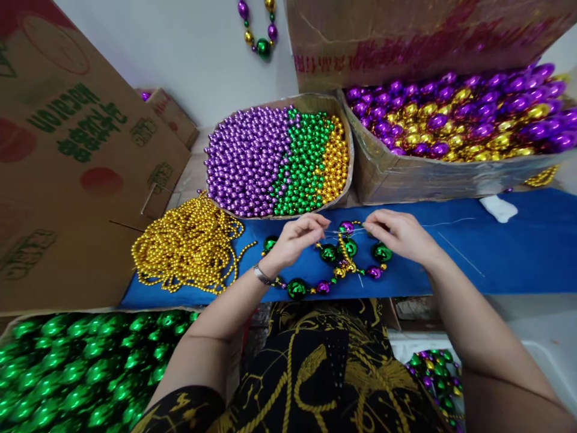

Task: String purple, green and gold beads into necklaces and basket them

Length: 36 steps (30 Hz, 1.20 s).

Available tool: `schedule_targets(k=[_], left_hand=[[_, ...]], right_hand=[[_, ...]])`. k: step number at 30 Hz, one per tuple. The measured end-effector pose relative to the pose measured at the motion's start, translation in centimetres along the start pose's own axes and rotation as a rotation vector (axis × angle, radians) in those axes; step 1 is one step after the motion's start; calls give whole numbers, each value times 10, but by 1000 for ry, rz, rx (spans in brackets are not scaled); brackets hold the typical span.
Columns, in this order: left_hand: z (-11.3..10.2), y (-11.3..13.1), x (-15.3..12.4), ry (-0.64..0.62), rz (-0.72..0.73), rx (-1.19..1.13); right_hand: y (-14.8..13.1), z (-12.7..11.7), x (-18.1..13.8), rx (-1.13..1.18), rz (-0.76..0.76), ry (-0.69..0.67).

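Starting at the far left, the tub of green balls [67,373] sits low beside the person's left elbow. The heap of gold strands [184,246] lies on the blue mat [496,252], near the left forearm. I judge that an outward sweep of that arm could snag a loop and drag strands over the mat's near edge.

Behind the heap, the box of small beads [279,159] sits at the mat's far edge, its front rim close to the left hand's knuckles. A careless lift there could knock it and scatter beads.

The left hand [295,240] has thumb and forefinger pressed together on a thin thread [342,231]. The thread runs across to the right hand [399,234], whose fingertips pinch it the same way. Between the hands a purple bead [346,227] sits at the thread; I cannot tell whether the thread passes through it. Below, the necklace [333,264] of green, purple and gold beads lies coiled on the mat, under and between both hands.

The main hazard, as I read it, is the thread itself. It is pale and fine, so if either pinch slackens, the end could slip away and beads could slide off and roll. Its loose tail trails rightward over the mat, where the right wrist could trap it and jerk the strand.

The box of big beads [455,114] stands well apart on the right.
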<state>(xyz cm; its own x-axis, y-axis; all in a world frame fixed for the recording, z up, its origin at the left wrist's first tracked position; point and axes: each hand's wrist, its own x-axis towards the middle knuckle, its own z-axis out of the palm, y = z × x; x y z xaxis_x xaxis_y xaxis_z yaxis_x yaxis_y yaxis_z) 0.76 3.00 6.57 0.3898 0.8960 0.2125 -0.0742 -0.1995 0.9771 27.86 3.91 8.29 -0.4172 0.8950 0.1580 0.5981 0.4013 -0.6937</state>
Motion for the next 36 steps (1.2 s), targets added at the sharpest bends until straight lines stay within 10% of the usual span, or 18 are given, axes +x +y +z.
schedule_targets(k=[6,12,21,29,36], left_hand=[[14,-11,-7,150,-141,-554],[31,-12,-4,301,-182,-551],[18,-17,-2,128,-272,-472],[26,10,23,-205,-245,-51],[25,4,19,-10,-238,-128]], right_hand=[[5,42,-8,848,257,241],[-4,57,1,983,279,309],[17,47,-22,594,185,258],[-27,6,27,-63,-343,200],[-14,27,42,-111,-250,361]])
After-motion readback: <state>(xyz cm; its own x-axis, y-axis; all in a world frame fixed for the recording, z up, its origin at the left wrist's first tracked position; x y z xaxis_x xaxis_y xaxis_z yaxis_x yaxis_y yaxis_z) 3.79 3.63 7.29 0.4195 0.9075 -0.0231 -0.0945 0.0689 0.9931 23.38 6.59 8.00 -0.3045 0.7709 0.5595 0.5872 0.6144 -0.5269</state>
